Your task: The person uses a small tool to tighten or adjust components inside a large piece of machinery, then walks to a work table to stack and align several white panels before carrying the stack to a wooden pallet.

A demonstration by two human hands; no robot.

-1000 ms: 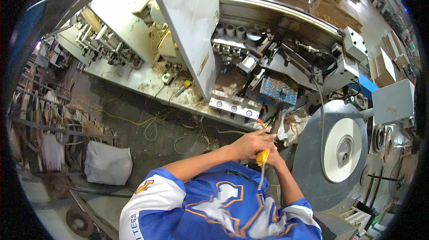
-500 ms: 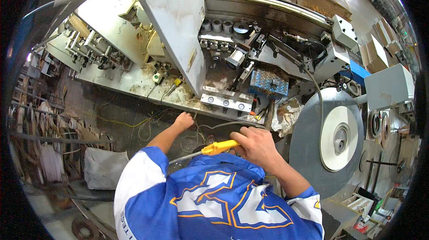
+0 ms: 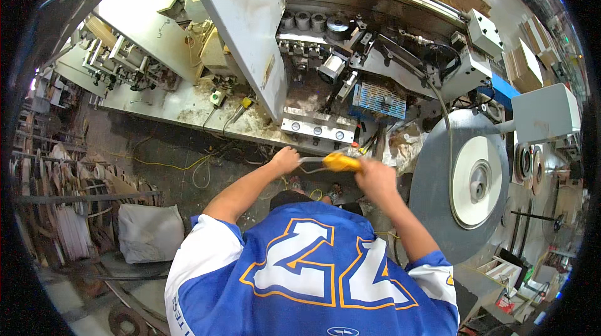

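Two hands joined on one tool. Far left, stacked pale coils, blurred. Lower left, white sack on floor. Left hand closed round the metal shaft of a yellow-handled screwdriver; right hand gripping its handle, below the grey machine bench. Blue perforated plate above. Large grey disc at right. Brown cartons upper right, cut off at rim.
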